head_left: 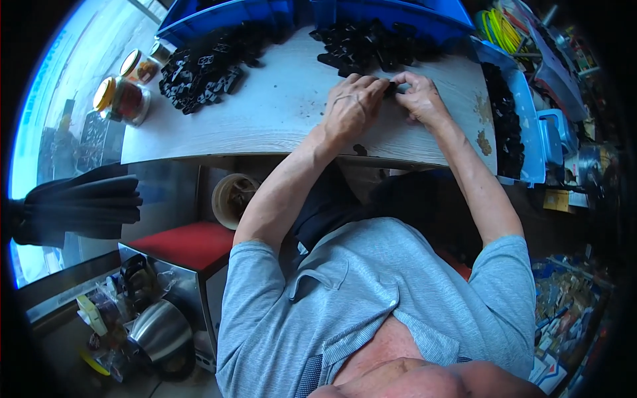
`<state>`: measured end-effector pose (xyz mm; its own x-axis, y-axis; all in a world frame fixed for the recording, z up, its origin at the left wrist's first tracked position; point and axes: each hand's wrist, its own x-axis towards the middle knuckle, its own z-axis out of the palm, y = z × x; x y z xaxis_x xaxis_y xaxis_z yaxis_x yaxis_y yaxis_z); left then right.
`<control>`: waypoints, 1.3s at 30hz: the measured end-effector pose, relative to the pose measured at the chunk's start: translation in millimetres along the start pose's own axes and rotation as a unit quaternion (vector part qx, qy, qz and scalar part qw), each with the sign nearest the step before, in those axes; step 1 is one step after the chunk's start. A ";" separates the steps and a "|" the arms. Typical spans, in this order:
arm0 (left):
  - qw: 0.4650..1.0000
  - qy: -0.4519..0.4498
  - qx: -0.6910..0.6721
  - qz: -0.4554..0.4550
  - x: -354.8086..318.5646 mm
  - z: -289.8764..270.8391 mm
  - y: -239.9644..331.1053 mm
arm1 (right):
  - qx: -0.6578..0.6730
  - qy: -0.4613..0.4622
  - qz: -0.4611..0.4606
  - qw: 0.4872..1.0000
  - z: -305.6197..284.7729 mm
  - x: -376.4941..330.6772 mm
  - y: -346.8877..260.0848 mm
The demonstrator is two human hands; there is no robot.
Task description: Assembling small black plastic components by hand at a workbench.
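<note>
My left hand point(354, 106) and my right hand point(421, 99) meet above the pale wood-grain table point(279, 126), near its far middle. Between their fingertips is a small black part point(392, 89), mostly hidden by the fingers. Both hands pinch it from either side, the left with its back turned up. Just beyond them lies a heap of black parts point(365, 48), too jumbled to tell their kind. A second pile of black parts point(209, 63), some with clip-like openings, spreads over the table to the left.
Two blue bins point(225, 14) stand along the far edge. Jars with yellow lids point(123, 99) are at the left. A light-blue tray point(531, 126) of black parts adjoins the right edge. Below the table are a bucket point(233, 199), a red-topped cabinet point(179, 245) and a metal kettle point(160, 330).
</note>
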<state>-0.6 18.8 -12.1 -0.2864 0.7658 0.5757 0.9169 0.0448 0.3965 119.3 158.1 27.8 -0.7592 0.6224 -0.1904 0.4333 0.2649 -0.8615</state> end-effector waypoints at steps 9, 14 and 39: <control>0.999 0.037 -0.036 0.003 0.7 -1.0 -2.4 | 0.061 0.034 -0.021 0.997 -5.3 -2.7 2.0; 0.999 0.044 -0.031 0.006 2.7 -1.3 -7.2 | -0.003 -0.027 0.010 1.000 -4.9 7.8 1.0; 0.999 -0.022 0.045 0.019 -8.7 -5.3 7.6 | -0.022 -0.024 0.014 0.999 -0.2 4.5 -2.7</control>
<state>7.3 9.0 -10.3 -0.2412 0.7953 0.5561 0.9485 0.0718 0.3086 114.8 160.3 29.3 -0.7686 0.5941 -0.2373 0.4748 0.2812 -0.8339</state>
